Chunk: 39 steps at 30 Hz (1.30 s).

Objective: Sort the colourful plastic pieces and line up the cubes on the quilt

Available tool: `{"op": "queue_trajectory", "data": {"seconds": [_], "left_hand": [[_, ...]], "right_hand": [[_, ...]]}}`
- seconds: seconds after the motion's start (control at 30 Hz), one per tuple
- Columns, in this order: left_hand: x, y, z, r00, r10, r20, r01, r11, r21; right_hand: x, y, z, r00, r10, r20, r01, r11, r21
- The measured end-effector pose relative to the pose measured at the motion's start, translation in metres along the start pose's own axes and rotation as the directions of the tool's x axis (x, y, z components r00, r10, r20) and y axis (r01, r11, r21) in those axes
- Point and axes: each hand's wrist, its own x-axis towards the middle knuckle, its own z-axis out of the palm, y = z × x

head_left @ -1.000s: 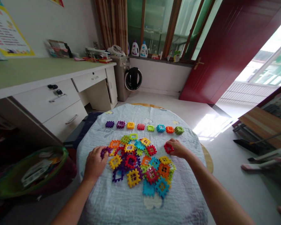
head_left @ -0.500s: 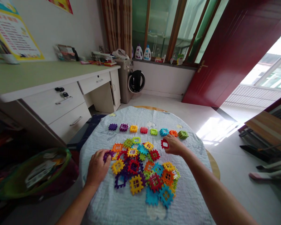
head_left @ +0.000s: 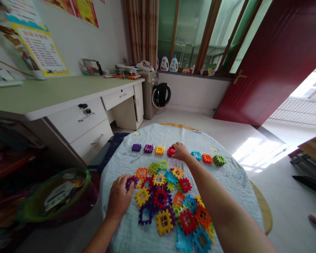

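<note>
While the fingers of the right hand grasp a red block in the far row, probably by its edge to steady it, the hand hides what lies just right of it; whether another piece sits underneath, I cannot tell. At the left edge of the mixed pile, the left hand's fingers curl around a purple block, seemingly to hold it secure. Along the row, left of the red, lie a dark purple block, a purple lattice block and a yellow block; right, blue, orange and green blocks, spaced apart likely so each colour reads separately. A cloth-covered counter carries everything.
</note>
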Motion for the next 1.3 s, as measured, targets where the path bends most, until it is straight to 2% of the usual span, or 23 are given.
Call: {"op": "queue_trajectory", "data": {"seconds": [0.17,0.4,0.7,0.9,0.97,1.07,1.17,1.3], "left_hand": [[0.0,0.002,0.0,1.0,-0.03,0.01,0.03,1.0,-0.006],[0.0,0.002,0.0,0.999,-0.037,0.003,0.037,0.999,-0.016],[0.0,0.003,-0.001,1.0,-0.028,0.001,0.028,1.0,-0.002],[0.001,0.004,-0.002,1.0,-0.03,-0.002,0.03,0.999,-0.015],[0.001,0.004,-0.003,0.999,-0.032,0.004,0.032,0.999,-0.017],[0.001,0.005,-0.003,0.999,-0.031,0.012,0.032,0.999,-0.01],[0.002,0.005,-0.003,1.0,-0.017,0.015,0.017,1.0,-0.003],[0.003,0.004,-0.002,1.0,0.002,0.016,-0.003,1.0,0.014]], "right_hand": [[0.012,-0.005,-0.001,0.999,-0.009,0.043,0.01,1.0,-0.026],[0.011,-0.008,0.003,0.996,-0.009,0.087,0.014,0.998,-0.063],[0.012,-0.006,0.006,0.996,-0.01,0.084,0.013,0.999,-0.044],[0.003,-0.008,0.001,1.0,0.015,0.024,-0.015,1.0,0.013],[-0.01,-0.006,-0.003,1.0,0.018,-0.025,-0.017,0.999,0.044],[-0.042,0.005,-0.006,0.99,-0.022,-0.14,0.042,0.989,0.143],[-0.09,0.024,-0.002,0.975,-0.045,-0.219,0.102,0.96,0.259],[-0.163,0.05,0.011,0.977,0.057,-0.206,0.032,0.913,0.406]]}}
